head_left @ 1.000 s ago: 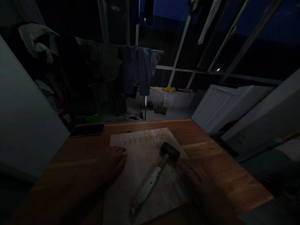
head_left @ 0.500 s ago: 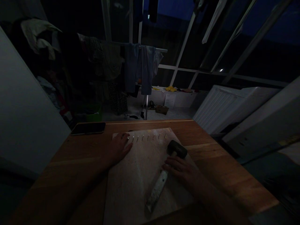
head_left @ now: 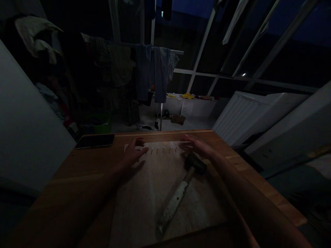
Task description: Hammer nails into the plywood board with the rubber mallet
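A pale wooden board (head_left: 155, 193) lies on a wooden table (head_left: 88, 165). Along its far edge stands a row of several small nails (head_left: 163, 150). A hammer (head_left: 181, 191) with a black head and a worn pale handle rests diagonally across the board. My left hand (head_left: 134, 153) is at the left end of the nail row, fingers spread, empty. My right hand (head_left: 198, 146) reaches over the right end of the row, just beyond the hammer head, fingers stretched out, holding nothing. The scene is very dark.
A dark phone (head_left: 95, 141) lies at the table's far left corner. Beyond the table, clothes hang on a drying rack (head_left: 155, 72) before large windows. A white radiator (head_left: 238, 117) leans at the right, a white panel (head_left: 23, 137) at the left.
My right hand left the hammer handle and moved forward to the right end of the nail row. My left hand shifted slightly forward along the left end.
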`<state>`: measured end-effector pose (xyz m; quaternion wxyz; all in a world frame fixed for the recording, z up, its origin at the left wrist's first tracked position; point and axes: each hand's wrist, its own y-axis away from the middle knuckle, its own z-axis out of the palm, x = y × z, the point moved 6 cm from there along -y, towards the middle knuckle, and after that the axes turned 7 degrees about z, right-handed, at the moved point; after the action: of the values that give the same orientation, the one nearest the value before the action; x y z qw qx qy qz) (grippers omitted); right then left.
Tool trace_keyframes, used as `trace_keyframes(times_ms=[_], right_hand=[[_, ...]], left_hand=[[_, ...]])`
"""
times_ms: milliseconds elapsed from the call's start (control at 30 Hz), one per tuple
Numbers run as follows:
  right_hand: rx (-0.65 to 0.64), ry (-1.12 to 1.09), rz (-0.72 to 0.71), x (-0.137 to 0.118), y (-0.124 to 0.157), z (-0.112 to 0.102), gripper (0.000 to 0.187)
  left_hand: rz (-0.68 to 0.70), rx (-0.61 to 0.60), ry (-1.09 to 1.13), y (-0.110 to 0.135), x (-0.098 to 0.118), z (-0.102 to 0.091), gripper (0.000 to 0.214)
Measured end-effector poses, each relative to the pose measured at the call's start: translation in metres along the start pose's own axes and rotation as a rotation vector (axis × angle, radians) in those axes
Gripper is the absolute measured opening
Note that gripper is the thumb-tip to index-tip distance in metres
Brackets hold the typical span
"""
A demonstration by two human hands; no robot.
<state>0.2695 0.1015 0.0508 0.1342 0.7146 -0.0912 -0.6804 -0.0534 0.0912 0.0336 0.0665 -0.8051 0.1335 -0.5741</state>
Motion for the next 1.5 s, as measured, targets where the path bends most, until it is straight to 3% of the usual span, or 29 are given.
trace_keyframes(times_ms=[100,233,300,367,533,633,800,933,1000,1067,1167,1333,1500], right_hand=[[-0.086,-0.008,0.047,0.007,-0.008,0.011,0.044],[0.127,0.071,-0.129,-0.004,-0.013,0.002,0.034],[0.165,0.092,-0.158,-0.009,-0.014,0.0,0.028],[0.136,0.126,-0.145,-0.01,-0.014,0.005,0.025],[-0.076,0.273,-0.01,-0.001,-0.011,0.034,0.033],[-0.062,0.358,-0.065,-0.006,-0.015,0.038,0.037],[0.007,0.545,-0.185,-0.019,-0.022,0.044,0.035],[-0.033,0.848,-0.239,-0.022,-0.014,0.067,0.008],[-0.034,0.99,-0.273,-0.025,-0.007,0.077,0.01],[-0.018,1.099,-0.309,-0.03,0.0,0.083,0.016],[-0.006,1.203,-0.349,-0.037,0.006,0.091,0.022],[-0.083,1.31,-0.395,-0.036,0.005,0.114,0.021],[-0.044,1.323,-0.466,-0.042,0.019,0.121,0.024]], left_hand=[[-0.097,0.019,0.173,-0.003,-0.004,0.007,0.056],[-0.238,0.06,0.208,-0.009,-0.014,0.005,0.049],[-0.275,0.094,0.259,-0.015,-0.013,0.001,0.043],[-0.273,0.078,0.299,-0.021,-0.008,0.0,0.037],[-0.317,-0.119,0.253,-0.023,-0.005,0.018,0.033],[-0.349,-0.134,0.257,-0.022,-0.012,0.025,0.031],[-0.213,-0.06,0.177,-0.031,-0.006,0.014,0.028],[-0.022,-0.261,-0.089,-0.029,0.008,0.027,0.026],[0.092,-0.307,-0.227,-0.027,0.013,0.033,0.015],[0.172,-0.301,-0.282,-0.026,0.016,0.035,0.017],[0.22,-0.29,-0.29,-0.028,0.017,0.037,0.024],[0.29,-0.392,-0.404,-0.033,0.023,0.057,0.024],[0.305,-0.317,-0.376,-0.033,0.03,0.056,0.02]])
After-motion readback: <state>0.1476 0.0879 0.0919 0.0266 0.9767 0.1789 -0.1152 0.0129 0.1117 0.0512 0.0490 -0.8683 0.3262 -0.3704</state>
